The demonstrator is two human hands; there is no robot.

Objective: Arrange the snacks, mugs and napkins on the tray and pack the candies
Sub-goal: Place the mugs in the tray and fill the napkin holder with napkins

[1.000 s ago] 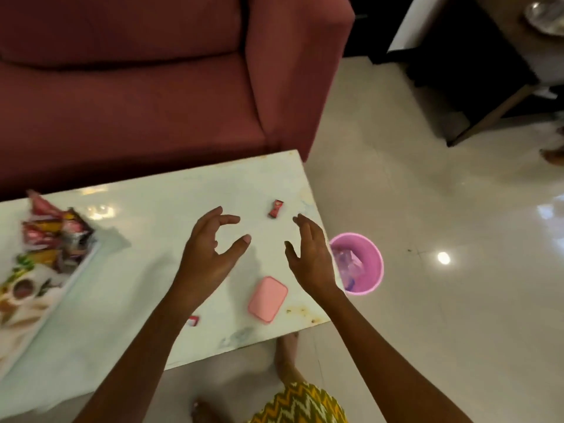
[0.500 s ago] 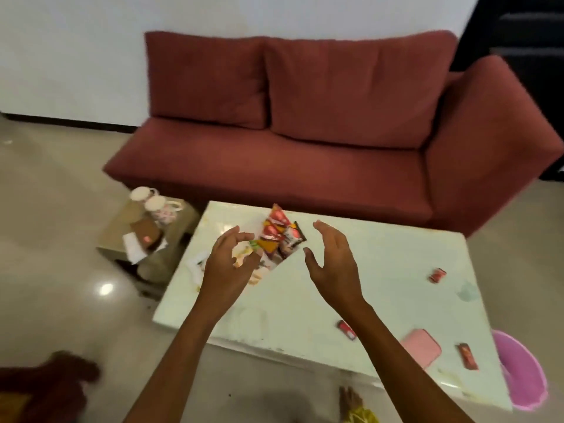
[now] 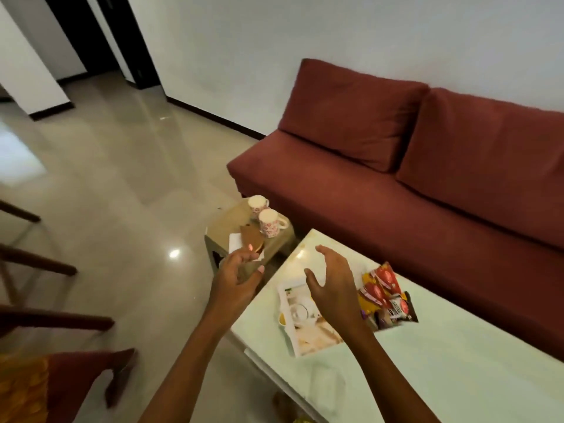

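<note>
A printed tray [image 3: 308, 337] lies at the left end of the pale green table [image 3: 442, 361], with several snack packets [image 3: 386, 296] piled on its far side. Two patterned mugs [image 3: 270, 222] stand on a low beige stool [image 3: 232, 224] beyond the table's left end, next to brown and white napkins [image 3: 248, 241]. My left hand [image 3: 236, 277] hovers over the stool's near edge, fingers curled and apart, holding nothing. My right hand [image 3: 331, 283] floats open above the tray, left of the packets.
A dark red sofa [image 3: 412, 178] runs along the far side of the table. Glossy floor tiles stretch to the left. Wooden chair rails [image 3: 36, 264] and a red cushion [image 3: 79, 383] sit at the lower left. A dark doorway is at the top left.
My view has swung left, from the table's right end with the candies and pink bin to the tray, stool and mugs. Both hands travelled left with it, still holding nothing.
</note>
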